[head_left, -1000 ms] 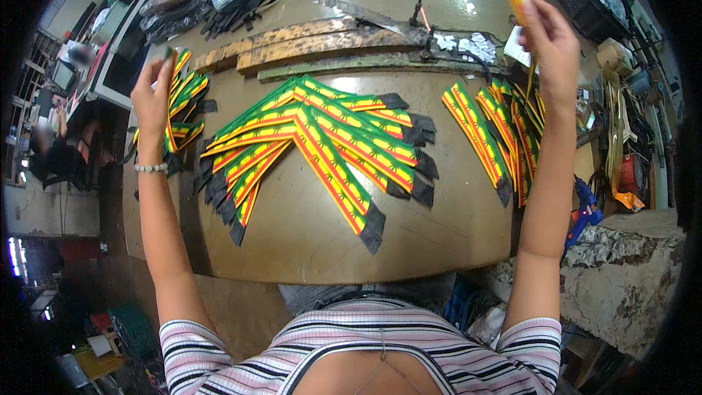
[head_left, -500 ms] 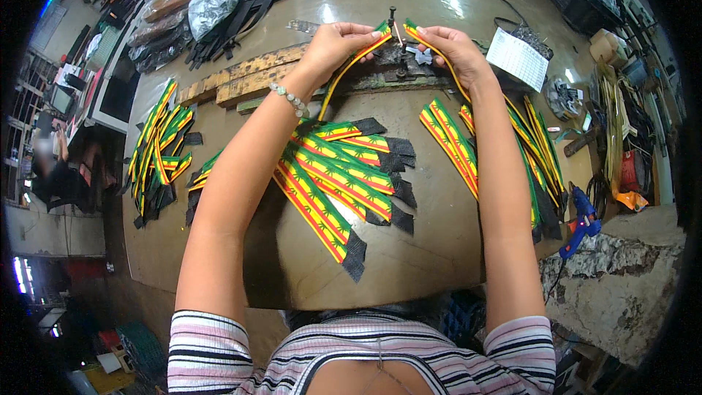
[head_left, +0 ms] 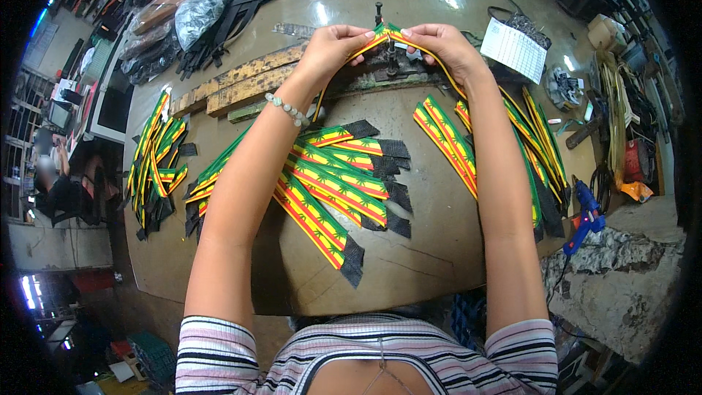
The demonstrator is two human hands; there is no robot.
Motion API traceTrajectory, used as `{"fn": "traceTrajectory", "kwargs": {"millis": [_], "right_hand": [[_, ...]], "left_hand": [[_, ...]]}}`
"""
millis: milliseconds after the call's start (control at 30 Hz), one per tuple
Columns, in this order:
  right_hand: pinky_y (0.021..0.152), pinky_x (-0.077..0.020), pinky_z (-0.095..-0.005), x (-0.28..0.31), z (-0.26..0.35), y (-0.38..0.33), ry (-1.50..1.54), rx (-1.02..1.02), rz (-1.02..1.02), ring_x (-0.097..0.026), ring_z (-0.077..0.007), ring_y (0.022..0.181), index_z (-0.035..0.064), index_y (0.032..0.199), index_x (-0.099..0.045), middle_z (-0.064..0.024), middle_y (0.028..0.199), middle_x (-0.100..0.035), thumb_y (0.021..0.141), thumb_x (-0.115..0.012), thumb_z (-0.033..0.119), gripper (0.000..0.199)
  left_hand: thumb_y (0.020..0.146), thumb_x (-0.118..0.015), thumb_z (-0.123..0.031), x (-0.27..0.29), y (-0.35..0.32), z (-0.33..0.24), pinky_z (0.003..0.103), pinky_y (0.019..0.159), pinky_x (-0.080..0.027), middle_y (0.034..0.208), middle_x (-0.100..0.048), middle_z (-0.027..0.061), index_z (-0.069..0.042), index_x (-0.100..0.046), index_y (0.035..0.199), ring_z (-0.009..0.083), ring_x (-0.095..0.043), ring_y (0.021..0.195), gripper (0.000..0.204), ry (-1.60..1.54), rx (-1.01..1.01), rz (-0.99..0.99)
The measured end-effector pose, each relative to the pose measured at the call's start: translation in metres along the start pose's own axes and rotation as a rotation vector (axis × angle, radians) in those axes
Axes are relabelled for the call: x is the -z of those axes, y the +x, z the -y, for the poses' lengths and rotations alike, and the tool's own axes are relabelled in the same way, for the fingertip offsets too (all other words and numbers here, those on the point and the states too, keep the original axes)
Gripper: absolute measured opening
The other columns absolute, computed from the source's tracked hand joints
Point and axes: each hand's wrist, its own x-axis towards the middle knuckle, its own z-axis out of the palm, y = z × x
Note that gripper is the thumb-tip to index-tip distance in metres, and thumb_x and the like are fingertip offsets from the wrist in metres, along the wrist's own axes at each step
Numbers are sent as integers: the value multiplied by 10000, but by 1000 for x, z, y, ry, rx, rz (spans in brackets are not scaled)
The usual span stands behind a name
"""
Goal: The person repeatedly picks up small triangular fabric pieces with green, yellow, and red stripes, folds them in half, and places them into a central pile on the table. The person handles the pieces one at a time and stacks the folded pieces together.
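Note:
My left hand [head_left: 338, 47] pinches one end of a green, yellow and red patterned strap [head_left: 319, 104], which hangs down behind my wrist. Opposite it, my right hand [head_left: 447, 50] is closed on another strap end [head_left: 395, 33] of the same pattern, its length curving down along my palm. The two tips come together, apparently touching, in front of a dark metal post [head_left: 379, 12]. Whether both ends belong to one strap, I cannot tell. Below my hands, a fan of similar straps [head_left: 344, 175] with black mesh ends lies on the table, partly under my left forearm.
More straps lie in a pile at the left [head_left: 155, 161] and at the right [head_left: 444, 135]. Worn wooden bars [head_left: 241, 79] run behind my left wrist. A blue glue gun [head_left: 585, 219] sits by the right edge. Black straps [head_left: 245, 18], plastic bags [head_left: 205, 7] and a paper sheet [head_left: 514, 50] lie farther back.
My hands have drawn closer together, so the strap ends that were apart on either side of the post now meet. The whole view has shifted slightly.

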Motion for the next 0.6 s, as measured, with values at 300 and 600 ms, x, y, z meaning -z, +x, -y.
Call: {"fn": "traceTrajectory", "kwargs": {"millis": [300,600], "right_hand": [[535,-416,-167,-1,3,0,-33,-11,15,-542,-40,642,4,1044,-703,-38,818,-683,854,-739,281,339],[546,-363,-163,0,-1,0,1,6,15,-506,-17,671,27,1001,-700,18,817,-646,828,-755,291,320]], "left_hand": [[895,-703,-187,0,-2,0,185,631,-493,903,-680,45,59,-672,1047,59,-589,705,290,12,15,-8],[892,-706,-188,0,-2,1,183,662,-499,934,-685,40,30,-684,1046,57,-599,769,268,29,22,-17]]}}
